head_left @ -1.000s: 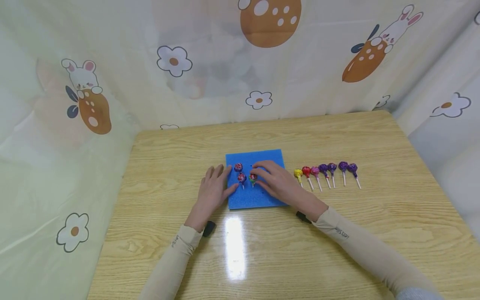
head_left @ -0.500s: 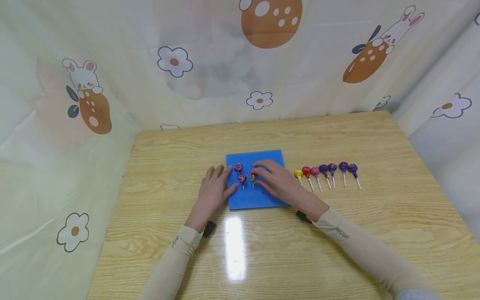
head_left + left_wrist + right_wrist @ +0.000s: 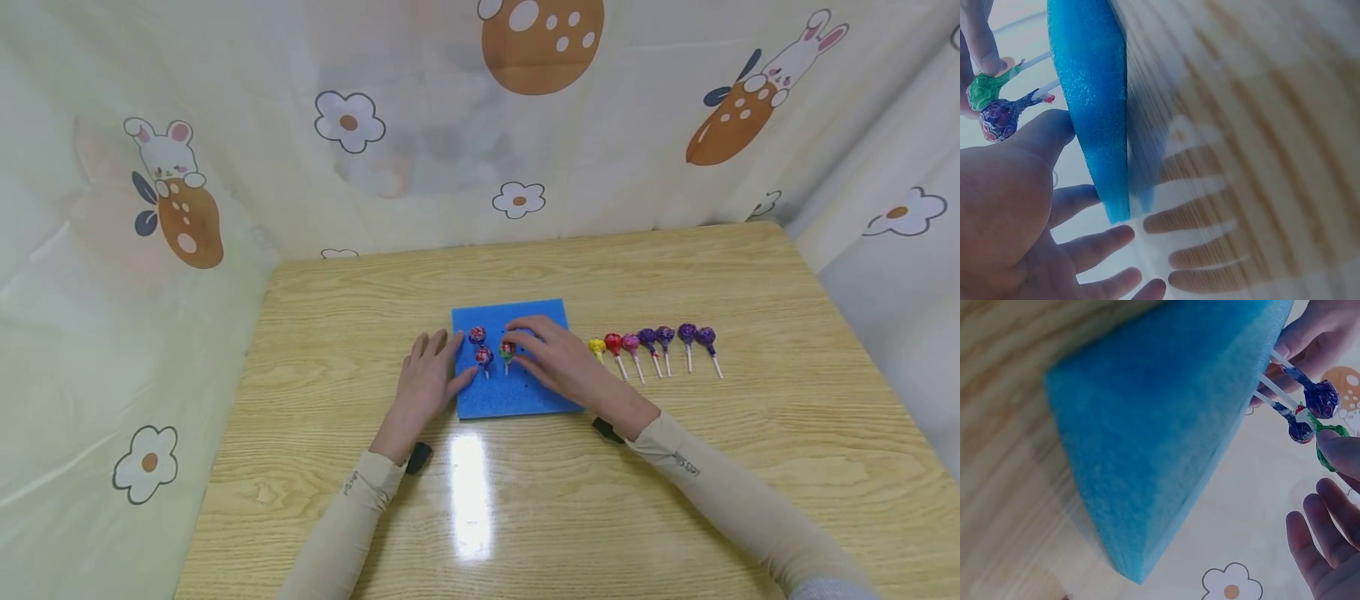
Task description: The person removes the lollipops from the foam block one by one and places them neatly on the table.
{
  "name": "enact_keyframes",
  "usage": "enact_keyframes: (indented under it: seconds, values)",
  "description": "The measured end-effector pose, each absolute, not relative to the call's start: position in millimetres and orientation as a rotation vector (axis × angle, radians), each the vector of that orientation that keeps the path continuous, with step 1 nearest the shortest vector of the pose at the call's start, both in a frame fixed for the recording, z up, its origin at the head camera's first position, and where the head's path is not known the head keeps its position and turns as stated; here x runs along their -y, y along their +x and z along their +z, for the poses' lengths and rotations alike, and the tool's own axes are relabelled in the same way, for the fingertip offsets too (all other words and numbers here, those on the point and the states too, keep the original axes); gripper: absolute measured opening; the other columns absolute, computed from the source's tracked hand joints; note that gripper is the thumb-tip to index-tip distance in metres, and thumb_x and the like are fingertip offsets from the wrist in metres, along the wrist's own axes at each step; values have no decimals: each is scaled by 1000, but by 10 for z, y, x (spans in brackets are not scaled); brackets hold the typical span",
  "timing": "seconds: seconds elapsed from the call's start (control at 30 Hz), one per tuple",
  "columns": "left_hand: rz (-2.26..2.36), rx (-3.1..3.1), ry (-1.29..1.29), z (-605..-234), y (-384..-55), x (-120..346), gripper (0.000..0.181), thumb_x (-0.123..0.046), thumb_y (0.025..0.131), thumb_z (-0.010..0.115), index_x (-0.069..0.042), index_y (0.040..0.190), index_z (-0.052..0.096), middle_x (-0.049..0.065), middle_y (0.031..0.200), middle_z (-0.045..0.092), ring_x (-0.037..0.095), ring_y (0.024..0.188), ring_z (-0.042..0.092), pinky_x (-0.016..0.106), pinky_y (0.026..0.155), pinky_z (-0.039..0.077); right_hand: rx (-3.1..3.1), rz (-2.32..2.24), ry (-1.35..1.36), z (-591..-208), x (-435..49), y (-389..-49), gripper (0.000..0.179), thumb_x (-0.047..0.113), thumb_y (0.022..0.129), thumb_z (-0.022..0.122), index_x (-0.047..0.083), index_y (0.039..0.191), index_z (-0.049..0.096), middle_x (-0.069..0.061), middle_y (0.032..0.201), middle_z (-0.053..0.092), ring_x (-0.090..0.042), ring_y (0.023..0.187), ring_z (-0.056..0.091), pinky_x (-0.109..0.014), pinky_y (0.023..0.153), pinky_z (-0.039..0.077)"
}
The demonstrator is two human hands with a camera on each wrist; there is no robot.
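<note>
Nearest, the two pale sleeves (image 3: 746, 496) lead to the hands. The left hand (image 3: 427, 375) holds nothing; its fingers lie spread along the left edge of the blue foam block (image 3: 487, 402), thumb touching it. The right hand (image 3: 562, 360), over the foam's other side, pinches the wrapped head of the green lollipop (image 3: 984, 92), which is between the hands, its stick meeting the foam's top; how deep it sits cannot be told. Just beside it, towards the left hand, two purple-and-red lollipops (image 3: 483, 357) stand in the foam. Seating the stick probably calls for a straight push along its length, with the left hand bracing the block; a sideways lean could bend the stick or knock its neighbours. Right of the right hand, seven loose lollipops (image 3: 648, 337) lie on the table (image 3: 570, 517); beyond both hands hangs a patterned curtain (image 3: 435, 187).
</note>
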State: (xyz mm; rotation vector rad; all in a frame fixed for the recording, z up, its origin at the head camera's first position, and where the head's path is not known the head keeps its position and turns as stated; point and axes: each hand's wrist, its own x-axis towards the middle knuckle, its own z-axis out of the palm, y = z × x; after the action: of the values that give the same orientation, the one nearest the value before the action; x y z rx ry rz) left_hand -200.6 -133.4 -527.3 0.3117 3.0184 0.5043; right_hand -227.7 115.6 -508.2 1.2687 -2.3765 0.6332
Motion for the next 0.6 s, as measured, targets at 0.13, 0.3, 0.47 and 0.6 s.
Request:
enact_keyframes:
  seconds: [0.13,0.3,0.47,0.6]
  values:
    - [504,-3018,315,-5274,-2008,1328,68,-55,99,54,-20,156,39,16,160,38,43,150,27,65,112,35,2374,657,1269,-5043,-1170,-2286,39,6,85,79,6,122,66,-13,127,62,-30,122,58,-47,101,52]
    - [493,-3034,332,-5282,-2009,1326,68,-54,99,55,-19,156,40,17,158,39,44,148,29,64,111,37,2476,742,1232,-4990,-1200,-2321,35,9,90,75,6,124,67,-11,128,62,-29,124,57,-45,102,51]
    - [487,-3037,337,-5302,-2009,1329,69,-54,99,55,-19,156,39,17,158,39,45,148,30,64,110,38,2729,1078,1162,-4924,-1247,-2384,31,12,93,72,10,123,68,-6,127,62,-27,124,57,-47,101,52]
    - [480,-3039,337,-5316,-2014,1332,69,-55,99,54,-19,156,39,16,159,39,45,149,29,64,111,38,2860,1353,1152,-4906,-1285,-2427,28,12,92,73,14,120,68,-4,123,65,-28,119,60,-47,95,55]
